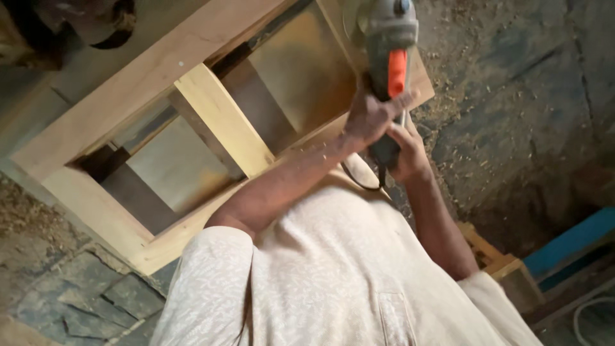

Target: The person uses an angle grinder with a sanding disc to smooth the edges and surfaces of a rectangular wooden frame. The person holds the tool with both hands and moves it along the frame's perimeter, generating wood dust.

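Angle grinder, grey with an orange switch, was clasped by left hand and right hand at the wooden frame edge. Sawdust lay alongside; how much remained unsanded could not be told.

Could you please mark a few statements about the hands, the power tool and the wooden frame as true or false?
1. Both hands grip the angle grinder. True: left hand, right hand.
2. The grinder's switch is blue. False: it is orange.
3. The wooden frame stands upright against a wall. False: it lies flat on the stone floor.
4. Sawdust lies on the floor. True.
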